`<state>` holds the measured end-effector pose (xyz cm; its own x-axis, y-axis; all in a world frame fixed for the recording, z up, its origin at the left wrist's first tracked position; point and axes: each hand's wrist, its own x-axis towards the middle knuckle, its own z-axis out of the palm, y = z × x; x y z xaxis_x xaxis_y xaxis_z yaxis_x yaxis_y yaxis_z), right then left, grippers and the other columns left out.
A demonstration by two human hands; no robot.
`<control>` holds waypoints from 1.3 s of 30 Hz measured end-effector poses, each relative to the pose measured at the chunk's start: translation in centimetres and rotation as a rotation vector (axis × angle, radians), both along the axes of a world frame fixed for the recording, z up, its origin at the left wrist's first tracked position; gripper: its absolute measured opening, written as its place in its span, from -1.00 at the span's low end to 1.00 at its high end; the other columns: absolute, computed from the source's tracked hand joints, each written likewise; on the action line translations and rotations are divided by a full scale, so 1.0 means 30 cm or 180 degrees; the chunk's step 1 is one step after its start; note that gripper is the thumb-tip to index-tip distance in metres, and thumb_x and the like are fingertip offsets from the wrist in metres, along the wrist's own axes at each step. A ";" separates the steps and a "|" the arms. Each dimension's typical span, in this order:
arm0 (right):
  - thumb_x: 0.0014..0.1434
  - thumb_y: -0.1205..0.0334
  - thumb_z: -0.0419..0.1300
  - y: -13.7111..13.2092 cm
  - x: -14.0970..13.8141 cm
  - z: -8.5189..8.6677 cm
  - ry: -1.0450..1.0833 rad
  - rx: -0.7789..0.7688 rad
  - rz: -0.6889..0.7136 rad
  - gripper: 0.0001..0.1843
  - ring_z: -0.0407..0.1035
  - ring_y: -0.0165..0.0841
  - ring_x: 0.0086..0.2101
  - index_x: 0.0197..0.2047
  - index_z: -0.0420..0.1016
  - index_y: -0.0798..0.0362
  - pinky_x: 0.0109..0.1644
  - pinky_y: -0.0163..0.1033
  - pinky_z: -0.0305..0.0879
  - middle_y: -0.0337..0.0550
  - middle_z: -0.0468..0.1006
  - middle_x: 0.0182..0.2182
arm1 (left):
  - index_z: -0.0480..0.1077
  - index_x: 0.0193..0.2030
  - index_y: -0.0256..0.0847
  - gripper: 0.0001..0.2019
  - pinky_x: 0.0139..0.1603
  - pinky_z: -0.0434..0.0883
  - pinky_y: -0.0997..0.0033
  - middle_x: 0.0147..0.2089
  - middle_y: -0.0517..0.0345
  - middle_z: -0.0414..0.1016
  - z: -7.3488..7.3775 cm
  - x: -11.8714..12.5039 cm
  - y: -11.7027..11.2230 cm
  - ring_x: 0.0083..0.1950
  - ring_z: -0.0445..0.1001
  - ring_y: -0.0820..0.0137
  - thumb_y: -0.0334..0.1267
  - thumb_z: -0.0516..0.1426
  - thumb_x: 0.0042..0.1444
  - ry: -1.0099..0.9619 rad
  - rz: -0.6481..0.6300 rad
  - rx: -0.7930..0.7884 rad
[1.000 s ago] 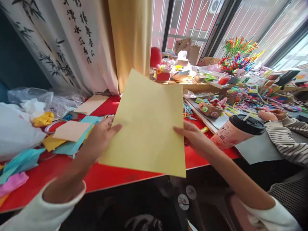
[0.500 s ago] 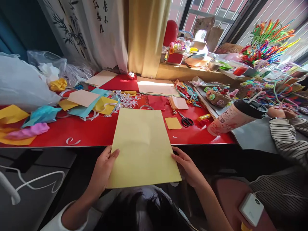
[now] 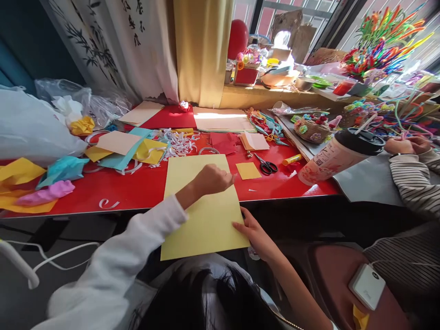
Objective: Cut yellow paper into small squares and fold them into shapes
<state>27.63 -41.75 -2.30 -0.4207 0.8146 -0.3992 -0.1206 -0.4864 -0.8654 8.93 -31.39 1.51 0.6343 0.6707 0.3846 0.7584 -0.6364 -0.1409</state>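
Observation:
A large pale-yellow sheet of paper (image 3: pixel 209 224) extends from the front edge of the red table towards me, its far part resting on the table. My right hand (image 3: pixel 256 233) grips its right edge, thumb on top and fingers underneath. My left hand (image 3: pixel 213 179) is over the far half of the sheet with its fingers curled closed, their tips near the right edge. Whether anything is inside those fingers is hidden. Just right of the sheet lie a small yellow-orange paper square (image 3: pixel 248 171) and black-handled scissors (image 3: pixel 267 166).
A tilted drink cup (image 3: pixel 330 160) with a black lid and a yellow glue stick (image 3: pixel 292 159) are to the right. Paper shreds (image 3: pixel 178 143) and coloured sheets (image 3: pixel 118 142) cover the left back. Another person's striped sleeve (image 3: pixel 409 178) is at far right.
My left hand has let go of the sheet's left edge and moved up and right across it, fingers now curled. My right hand still holds the right edge.

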 end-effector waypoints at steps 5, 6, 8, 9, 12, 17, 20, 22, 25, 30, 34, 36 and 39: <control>0.06 0.15 0.21 0.014 0.003 -0.007 0.0106 -0.0001 -0.0077 -0.54 0.49 -0.24 -0.24 0.01 0.18 -0.07 -0.19 -0.14 0.38 -0.19 0.55 -0.21 | 0.41 -0.59 -0.32 -0.56 -0.53 -0.06 0.38 -0.65 -0.05 0.39 -0.098 0.067 0.144 -0.64 0.25 0.42 -0.29 -0.13 0.22 -0.0047 0.0002 -0.0093; 0.06 0.16 0.20 0.017 0.003 -0.007 0.0126 -0.0009 -0.0079 -0.56 0.48 -0.23 -0.24 0.00 0.18 -0.07 -0.19 -0.14 0.38 -0.19 0.55 -0.21 | 0.41 -0.60 -0.32 -0.56 -0.54 -0.06 0.38 -0.65 -0.05 0.39 -0.106 0.061 0.145 -0.64 0.25 0.41 -0.30 -0.12 0.21 -0.0057 0.0030 -0.0102; 0.06 0.18 0.20 0.019 0.004 -0.008 0.0154 -0.0023 -0.0088 -0.58 0.48 -0.23 -0.23 -0.01 0.19 -0.08 -0.19 -0.15 0.39 -0.20 0.55 -0.21 | 0.41 -0.61 -0.32 -0.58 -0.54 -0.06 0.40 -0.64 -0.06 0.40 -0.111 0.050 0.140 -0.63 0.27 0.39 -0.32 -0.10 0.18 -0.0074 0.0076 -0.0125; 0.05 0.18 0.20 0.020 0.005 -0.009 0.0171 -0.0036 -0.0093 -0.58 0.48 -0.23 -0.23 -0.01 0.20 -0.08 -0.20 -0.15 0.39 -0.20 0.55 -0.21 | 0.42 -0.62 -0.31 -0.59 -0.53 -0.06 0.40 -0.63 -0.07 0.42 -0.111 0.047 0.138 -0.61 0.29 0.39 -0.33 -0.09 0.17 -0.0075 0.0091 -0.0136; 0.05 0.19 0.21 0.022 0.006 -0.018 0.0245 -0.0078 -0.0080 -0.58 0.49 -0.24 -0.24 -0.02 0.21 -0.08 -0.21 -0.16 0.39 -0.21 0.55 -0.20 | 0.44 -0.61 -0.31 -0.62 -0.53 -0.05 0.40 -0.62 -0.07 0.42 -0.110 0.048 0.140 -0.60 0.29 0.38 -0.36 -0.08 0.13 -0.0042 0.0077 -0.0149; 0.06 0.21 0.18 0.024 -0.001 -0.032 0.0176 -0.0042 -0.0152 -0.62 0.48 -0.27 -0.24 -0.03 0.23 -0.08 -0.19 -0.19 0.38 -0.22 0.53 -0.13 | 0.44 -0.61 -0.31 -0.62 -0.53 -0.04 0.39 -0.66 -0.04 0.38 -0.128 0.052 0.156 -0.61 0.26 0.37 -0.38 -0.09 0.11 0.0001 0.0044 -0.0101; 0.07 0.21 0.18 0.026 -0.006 -0.037 0.0110 -0.0017 -0.0191 -0.64 0.46 -0.26 -0.20 -0.04 0.25 -0.05 -0.16 -0.20 0.37 -0.20 0.51 -0.09 | 0.44 -0.61 -0.31 -0.62 -0.53 -0.02 0.39 -0.68 -0.02 0.35 -0.138 0.051 0.162 -0.61 0.25 0.36 -0.38 -0.09 0.10 0.0003 0.0053 -0.0077; 0.09 0.19 0.16 0.027 -0.007 -0.040 0.0106 -0.0030 -0.0208 -0.64 0.45 -0.26 -0.17 -0.03 0.25 -0.04 -0.15 -0.20 0.36 -0.18 0.50 -0.07 | 0.43 -0.62 -0.31 -0.63 -0.53 -0.02 0.39 -0.69 -0.02 0.34 -0.140 0.050 0.164 -0.61 0.26 0.36 -0.38 -0.09 0.10 0.0008 0.0046 -0.0074; 0.12 0.17 0.14 0.030 -0.006 -0.047 0.0088 -0.0021 -0.0218 -0.64 0.43 -0.25 -0.13 0.00 0.24 -0.04 -0.14 -0.20 0.36 -0.16 0.48 -0.04 | 0.43 -0.62 -0.31 -0.64 -0.54 -0.04 0.39 -0.67 -0.03 0.36 -0.137 0.050 0.164 -0.61 0.28 0.37 -0.38 -0.07 0.09 0.0033 0.0003 -0.0082; 0.13 0.17 0.14 0.031 -0.004 -0.053 0.0083 -0.0004 -0.0193 -0.62 0.42 -0.26 -0.11 0.02 0.24 -0.04 -0.11 -0.18 0.34 -0.16 0.48 -0.05 | 0.44 -0.62 -0.29 -0.65 -0.54 -0.05 0.40 -0.66 -0.04 0.38 -0.131 0.047 0.165 -0.58 0.33 0.34 -0.36 -0.06 0.09 0.0083 -0.0036 -0.0106; 0.12 0.16 0.15 0.032 -0.006 -0.048 0.0094 -0.0036 -0.0222 -0.61 0.42 -0.26 -0.12 0.03 0.24 -0.03 -0.14 -0.20 0.35 -0.16 0.48 -0.05 | 0.45 -0.60 -0.29 -0.65 -0.55 -0.03 0.39 -0.64 -0.05 0.40 -0.131 0.046 0.168 -0.57 0.34 0.31 -0.36 -0.06 0.09 0.0112 -0.0018 -0.0147; 0.12 0.16 0.16 0.032 -0.007 -0.049 0.0090 -0.0047 -0.0250 -0.61 0.43 -0.27 -0.13 0.03 0.25 -0.03 -0.15 -0.21 0.36 -0.16 0.48 -0.05 | 0.45 -0.60 -0.29 -0.64 -0.55 -0.02 0.39 -0.63 -0.05 0.41 -0.131 0.049 0.163 -0.57 0.35 0.31 -0.36 -0.07 0.10 0.0135 -0.0007 -0.0178; 0.12 0.15 0.16 0.032 -0.006 -0.052 0.0159 -0.0075 -0.0224 -0.60 0.45 -0.28 -0.17 0.04 0.25 -0.03 -0.19 -0.22 0.36 -0.15 0.50 -0.07 | 0.44 -0.59 -0.29 -0.59 -0.54 0.01 0.39 -0.64 -0.03 0.40 -0.123 0.053 0.148 -0.58 0.35 0.33 -0.32 -0.11 0.16 0.0171 0.0011 -0.0222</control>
